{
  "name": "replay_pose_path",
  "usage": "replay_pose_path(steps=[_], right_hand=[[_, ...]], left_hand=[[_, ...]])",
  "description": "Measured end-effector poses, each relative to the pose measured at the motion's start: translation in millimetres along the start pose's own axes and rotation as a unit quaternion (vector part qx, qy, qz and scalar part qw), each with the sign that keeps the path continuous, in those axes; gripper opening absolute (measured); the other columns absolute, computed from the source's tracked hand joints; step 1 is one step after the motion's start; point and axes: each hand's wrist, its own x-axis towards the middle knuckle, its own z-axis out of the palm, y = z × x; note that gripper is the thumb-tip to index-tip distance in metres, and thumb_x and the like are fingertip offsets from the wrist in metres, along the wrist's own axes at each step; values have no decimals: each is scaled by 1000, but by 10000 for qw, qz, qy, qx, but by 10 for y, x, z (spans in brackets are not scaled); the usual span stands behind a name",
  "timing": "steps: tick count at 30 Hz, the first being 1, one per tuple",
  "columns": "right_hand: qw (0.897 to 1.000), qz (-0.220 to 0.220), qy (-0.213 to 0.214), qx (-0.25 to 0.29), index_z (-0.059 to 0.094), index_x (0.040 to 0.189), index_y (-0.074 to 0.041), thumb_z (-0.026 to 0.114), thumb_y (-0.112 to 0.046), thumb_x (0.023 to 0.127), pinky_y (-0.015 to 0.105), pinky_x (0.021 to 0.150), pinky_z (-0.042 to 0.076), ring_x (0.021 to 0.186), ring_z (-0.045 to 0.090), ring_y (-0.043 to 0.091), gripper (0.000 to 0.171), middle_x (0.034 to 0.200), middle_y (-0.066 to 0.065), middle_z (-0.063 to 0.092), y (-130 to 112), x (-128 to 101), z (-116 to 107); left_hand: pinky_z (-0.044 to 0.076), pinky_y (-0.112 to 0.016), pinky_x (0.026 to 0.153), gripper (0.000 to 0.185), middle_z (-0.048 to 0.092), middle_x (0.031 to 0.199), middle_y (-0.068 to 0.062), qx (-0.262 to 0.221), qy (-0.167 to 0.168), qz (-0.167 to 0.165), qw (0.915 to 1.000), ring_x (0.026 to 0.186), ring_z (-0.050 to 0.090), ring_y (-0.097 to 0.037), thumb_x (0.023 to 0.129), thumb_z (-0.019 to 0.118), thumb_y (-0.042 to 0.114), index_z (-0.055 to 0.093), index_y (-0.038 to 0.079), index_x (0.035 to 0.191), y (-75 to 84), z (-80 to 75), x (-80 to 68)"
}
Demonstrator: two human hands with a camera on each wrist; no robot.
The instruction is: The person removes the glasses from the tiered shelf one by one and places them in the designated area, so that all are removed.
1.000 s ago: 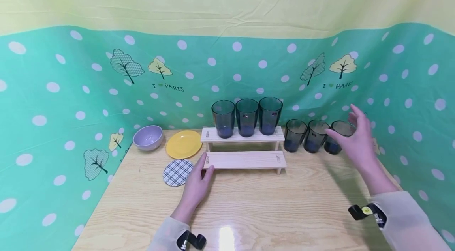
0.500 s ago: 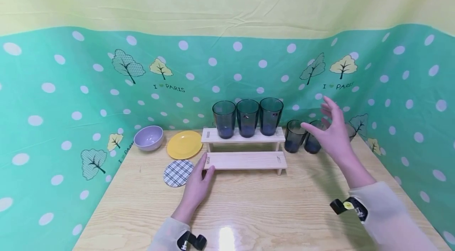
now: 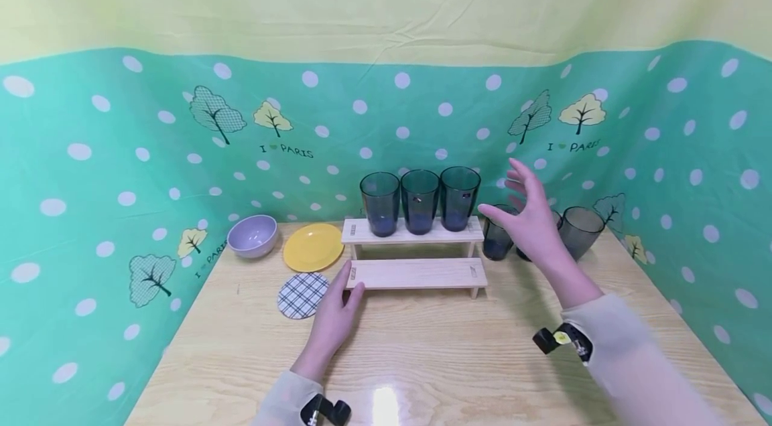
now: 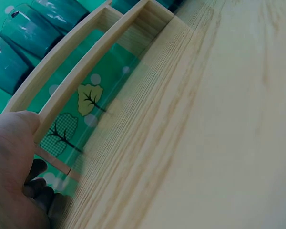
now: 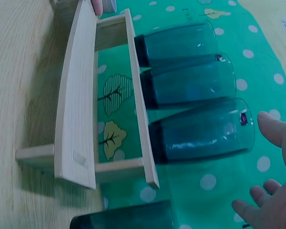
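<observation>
A two-tier wooden step rack (image 3: 416,273) stands at mid-table. My left hand (image 3: 333,313) holds the left end of its lower step, thumb at the front edge in the left wrist view. Three dark tinted glasses stand upright in a row on the upper step: a left glass (image 3: 380,205), a middle glass (image 3: 419,201) and a right glass (image 3: 460,199). My right hand (image 3: 531,218) hovers right of that row, fingers spread and holding nothing. Behind and below it, more tinted glasses stand on the table, one near the rack (image 3: 497,238) and one farther right (image 3: 581,232); another is mostly hidden.
Left of the rack are a purple bowl (image 3: 252,236), a yellow plate (image 3: 312,247) and a checked round coaster (image 3: 303,295). A green polka-dot cloth (image 3: 338,104) hangs behind and at both sides of the wooden table (image 3: 458,359).
My right hand has moved left from above the rightmost glass on the table towards the glasses on the rack. The left hand and the rack keep their place.
</observation>
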Motion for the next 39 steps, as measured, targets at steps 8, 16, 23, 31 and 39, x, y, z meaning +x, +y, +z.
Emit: replay_pose_path(steps=[8, 16, 23, 31, 39], right_hand=[[9995, 60, -263, 144, 20, 178, -25, 88, -22, 99, 58, 128, 38, 158, 37, 38, 104, 174, 15, 31, -27, 75, 161], [9990, 55, -382, 220, 22, 177, -22, 89, -24, 98, 58, 128, 39, 157, 37, 40, 103, 173, 19, 31, -7, 156, 283], [9983, 215, -513, 158, 23, 177, -22, 88, -26, 99, 57, 128, 39, 158, 35, 41, 101, 173, 19, 29, 54, 227, 373], [9973, 356, -638, 100, 23, 177, -22, 88, -28, 99, 58, 128, 38, 162, 30, 39, 102, 178, 14, 26, 95, 264, 448], [9963, 515, -683, -120, 20, 178, -27, 87, -35, 100, 64, 121, 45, 159, 35, 46, 103, 180, 14, 24, 112, 277, 479]], left_hand=[[26, -56, 134, 69, 35, 177, -16, 23, 4, -9, 10000, 163, 32, -38, 116, 58, 41, 34, 12, 174, 6, 4, -2], [25, -57, 134, 69, 35, 177, -16, 16, -19, -91, 10000, 163, 32, -38, 116, 58, 41, 33, 15, 175, 6, 6, 0], [25, -57, 134, 69, 34, 177, -15, -32, -25, -116, 9999, 163, 31, -37, 116, 58, 41, 33, 13, 175, 12, 6, 8], [26, -56, 134, 69, 34, 177, -14, -31, -38, -122, 9999, 163, 31, -36, 117, 57, 41, 33, 13, 175, 26, 5, 4], [26, -56, 134, 68, 35, 177, -15, -46, -25, -92, 9999, 163, 32, -36, 117, 58, 39, 34, 12, 174, 22, 4, 6]])
